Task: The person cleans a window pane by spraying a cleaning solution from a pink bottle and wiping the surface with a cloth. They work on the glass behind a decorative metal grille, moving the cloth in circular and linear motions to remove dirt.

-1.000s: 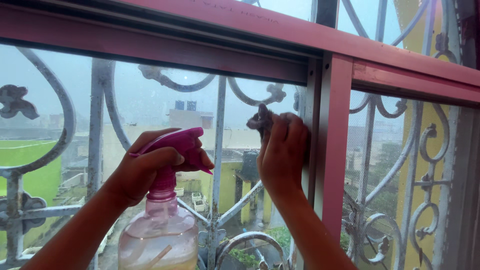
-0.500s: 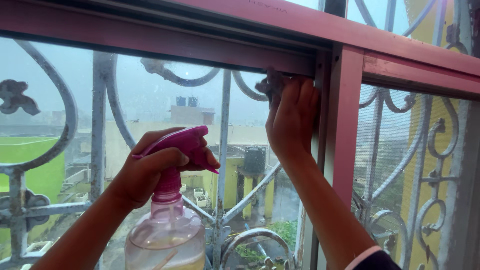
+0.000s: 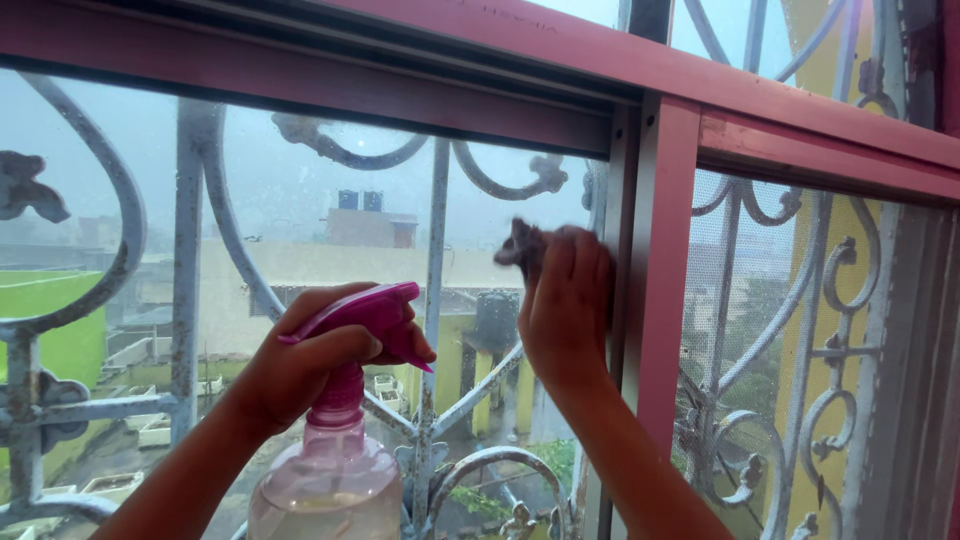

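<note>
Head view, left hand: My left hand (image 3: 305, 365), lower centre-left of the frame, is wrapped around the pink trigger head of a clear spray bottle (image 3: 325, 480).
Head view, right hand: My right hand (image 3: 565, 310), centre frame, presses a dark cloth (image 3: 522, 245) flat against the glass pane (image 3: 300, 200).
Head view, surroundings: A pink window frame (image 3: 665, 280) stands just right of it; a scrolled metal grille (image 3: 190, 250) lies behind the glass.

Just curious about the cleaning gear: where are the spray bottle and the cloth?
spray bottle (image 3: 318, 480), head view, on its clear rounded body.
cloth (image 3: 522, 246), head view, on the dark bunched part above the fingers.
</note>
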